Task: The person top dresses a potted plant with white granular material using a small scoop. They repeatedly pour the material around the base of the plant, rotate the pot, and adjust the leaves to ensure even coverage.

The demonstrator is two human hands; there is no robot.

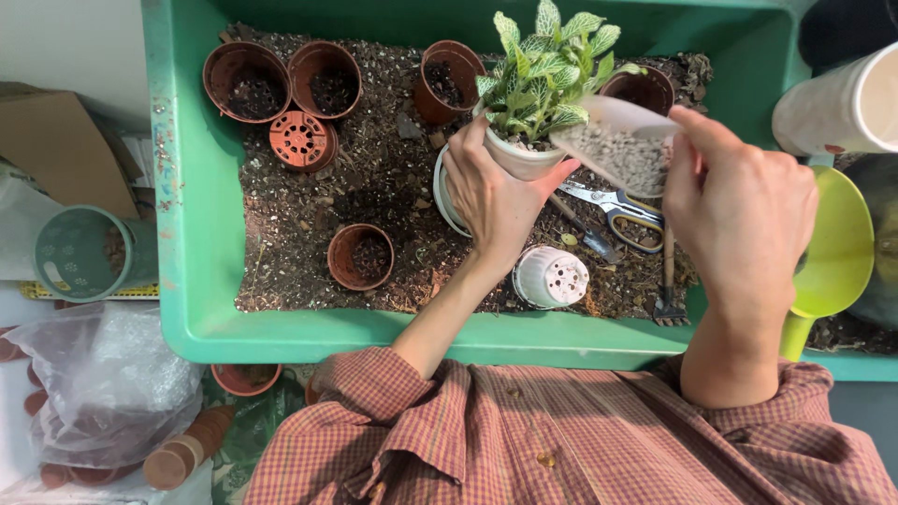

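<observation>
White pot [520,161] with green-veined plant [545,70], upper centre, over green tray [192,234] | left hand [491,201] wrapped around pot | right hand [744,210] pinching clear scoop [617,145] of grit, tilted at pot rim | scissors [617,208] on soil

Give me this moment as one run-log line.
left hand: grips white pot with leafy plant | right hand: holds clear scoop of gravel tilted at pot | setting: green tray of soil

Open soil lies along the middle of the green tray [196,309], between the brown pots [281,89] at its far left corner and the single brown pot [360,255] toward the near edge. Scissors [613,208] and an upturned white pot [551,277] crowd the near right corner.
</observation>
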